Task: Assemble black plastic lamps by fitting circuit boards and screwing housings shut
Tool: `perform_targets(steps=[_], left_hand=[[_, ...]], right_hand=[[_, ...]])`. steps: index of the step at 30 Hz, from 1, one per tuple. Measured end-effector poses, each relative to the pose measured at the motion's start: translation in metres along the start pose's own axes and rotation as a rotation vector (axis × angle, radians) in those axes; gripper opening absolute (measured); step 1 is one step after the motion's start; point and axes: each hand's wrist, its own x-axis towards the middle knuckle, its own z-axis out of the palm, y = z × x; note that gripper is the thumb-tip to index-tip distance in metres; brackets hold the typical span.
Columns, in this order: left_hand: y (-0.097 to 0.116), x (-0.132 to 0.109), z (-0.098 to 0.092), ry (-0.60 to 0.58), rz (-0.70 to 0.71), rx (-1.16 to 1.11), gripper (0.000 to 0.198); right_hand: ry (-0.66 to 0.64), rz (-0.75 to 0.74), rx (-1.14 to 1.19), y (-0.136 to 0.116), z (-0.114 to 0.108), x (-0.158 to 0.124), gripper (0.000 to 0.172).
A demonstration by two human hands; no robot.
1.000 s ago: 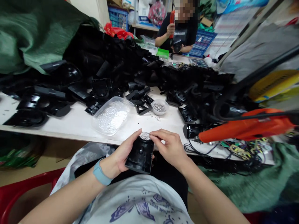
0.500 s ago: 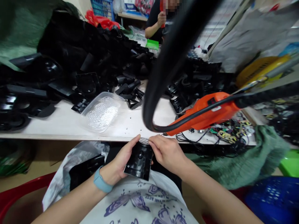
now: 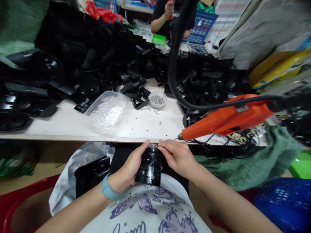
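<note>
My left hand wraps around a black plastic housing and holds it low over my lap, just below the table edge. My right hand pinches at the housing's top end, where a small piece of metal mesh shows between my fingertips. Most of the mesh is hidden by my fingers. An orange power tool on a black cable hangs in the air to the right of my right hand, its nozzle tip a short way from my fingers.
The white table holds heaped black plastic parts, a clear box of beads and a small bowl of metal balls. A co-worker stands beyond it. A black part lies on my lap.
The view has dropped and turned slightly. The black cable has swung out of the middle of the view, and the orange tool sits lower and further right. My hands still hold the housing.
</note>
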Motion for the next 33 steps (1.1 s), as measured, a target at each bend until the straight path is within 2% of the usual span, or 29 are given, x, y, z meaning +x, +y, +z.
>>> perform_targets(steps=[6,10,17,22,25,27,30,33], left_hand=[[-0.006,0.002,0.000,0.001,-0.001,0.008,0.043],[-0.002,0.006,-0.003,-0.022,-0.073,0.008,0.049],[0.005,0.011,0.002,0.060,-0.011,0.159,0.035],[-0.005,0.010,0.012,0.086,0.021,0.188,0.026],[-0.011,0.010,0.020,0.097,0.023,0.175,0.023],[-0.010,0.011,0.025,0.114,-0.001,0.170,0.027],[0.003,0.013,0.026,0.139,0.008,0.132,0.038],[0.022,0.018,0.014,0.173,0.069,0.088,0.046]], right_hand=[[-0.035,-0.045,-0.005,0.006,0.001,-0.007,0.021],[-0.047,0.034,0.000,0.000,-0.003,-0.004,0.020],[0.109,0.081,0.005,0.001,0.013,-0.009,0.020],[0.191,0.041,-0.095,0.006,0.022,-0.027,0.028],[0.215,0.056,-0.059,0.005,0.021,-0.035,0.027],[0.243,0.063,0.013,0.008,0.015,-0.039,0.025],[0.389,0.090,-0.027,0.025,-0.006,-0.047,0.023],[0.579,0.305,-0.225,0.058,-0.046,-0.062,0.022]])
